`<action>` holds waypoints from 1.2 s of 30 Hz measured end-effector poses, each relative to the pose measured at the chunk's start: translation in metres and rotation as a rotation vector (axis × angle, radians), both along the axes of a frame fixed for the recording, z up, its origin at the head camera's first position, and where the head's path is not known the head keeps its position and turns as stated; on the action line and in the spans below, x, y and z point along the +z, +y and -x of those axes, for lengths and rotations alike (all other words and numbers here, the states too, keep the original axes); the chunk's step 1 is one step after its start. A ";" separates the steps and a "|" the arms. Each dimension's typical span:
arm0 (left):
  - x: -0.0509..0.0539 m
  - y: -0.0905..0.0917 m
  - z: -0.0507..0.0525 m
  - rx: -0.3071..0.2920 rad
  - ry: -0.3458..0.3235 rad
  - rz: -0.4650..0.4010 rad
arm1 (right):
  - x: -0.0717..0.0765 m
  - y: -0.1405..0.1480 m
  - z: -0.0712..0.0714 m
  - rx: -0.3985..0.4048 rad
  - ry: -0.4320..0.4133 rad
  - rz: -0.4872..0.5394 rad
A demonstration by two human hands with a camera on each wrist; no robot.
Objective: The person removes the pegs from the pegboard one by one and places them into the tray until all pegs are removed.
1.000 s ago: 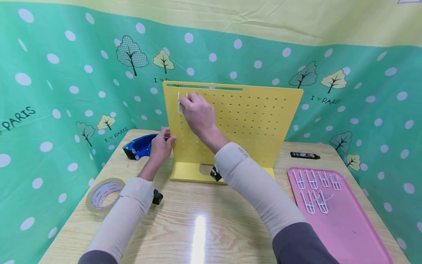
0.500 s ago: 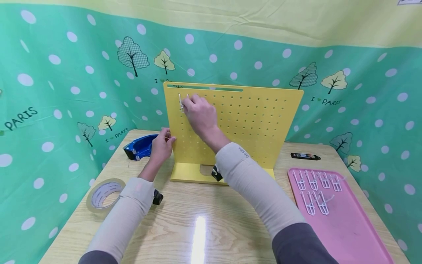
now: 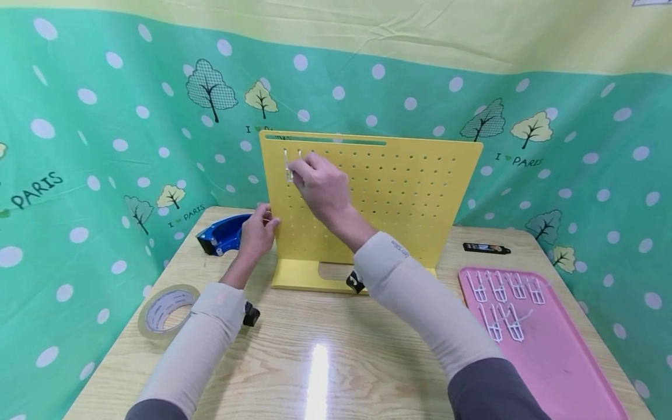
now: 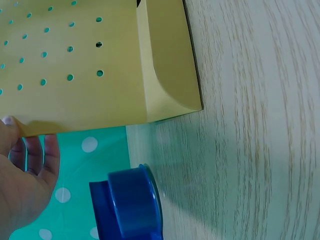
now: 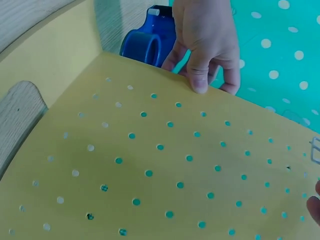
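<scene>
A yellow pegboard (image 3: 388, 204) stands upright on its base. My left hand (image 3: 257, 233) grips its left edge, thumb on the front and fingers behind, as the left wrist view also shows. At the top left of the board is a white wire hook (image 3: 287, 160), its upper ends at holes in the top row. My right hand (image 3: 322, 186) pinches this hook with thumb and fingertips, covering part of it. In the right wrist view only a corner of the hook (image 5: 315, 150) and a bit of the right fingers (image 5: 314, 207) show.
A pink tray (image 3: 567, 361) with several white wire hooks (image 3: 493, 324) lies at right, a black marker-like tube (image 3: 486, 248) behind it. At left are a blue tape dispenser (image 3: 223, 233) and a tape roll (image 3: 165, 309). A dotted curtain (image 3: 357, 105) hangs behind.
My right hand and forearm have shifted slightly right and down while staying at the hook, whose lower end shows a little more. My left hand has kept its hold on the edge.
</scene>
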State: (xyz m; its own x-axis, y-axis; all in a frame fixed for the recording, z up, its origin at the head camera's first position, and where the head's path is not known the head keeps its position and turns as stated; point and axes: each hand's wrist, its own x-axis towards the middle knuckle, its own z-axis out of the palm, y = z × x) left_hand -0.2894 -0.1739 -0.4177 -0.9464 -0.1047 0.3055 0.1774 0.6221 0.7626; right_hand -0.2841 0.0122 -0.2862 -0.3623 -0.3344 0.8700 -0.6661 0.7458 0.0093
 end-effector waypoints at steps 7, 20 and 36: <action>0.001 0.000 0.000 -0.001 -0.032 -0.009 | 0.001 0.029 -0.013 0.026 -0.094 0.024; 0.002 -0.001 -0.001 -0.006 -0.019 -0.010 | -0.009 0.123 -0.030 -0.022 -0.314 0.060; 0.001 0.002 -0.001 0.000 -0.013 0.002 | -0.023 0.253 -0.062 -0.172 -0.503 0.101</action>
State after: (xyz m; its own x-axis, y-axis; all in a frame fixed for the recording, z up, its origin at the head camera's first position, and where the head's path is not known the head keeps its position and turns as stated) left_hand -0.2889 -0.1720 -0.4171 -0.9502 -0.1044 0.2938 0.1676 0.6234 0.7637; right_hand -0.2224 0.2652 -0.3095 -0.7843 -0.1572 0.6001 -0.4383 0.8250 -0.3566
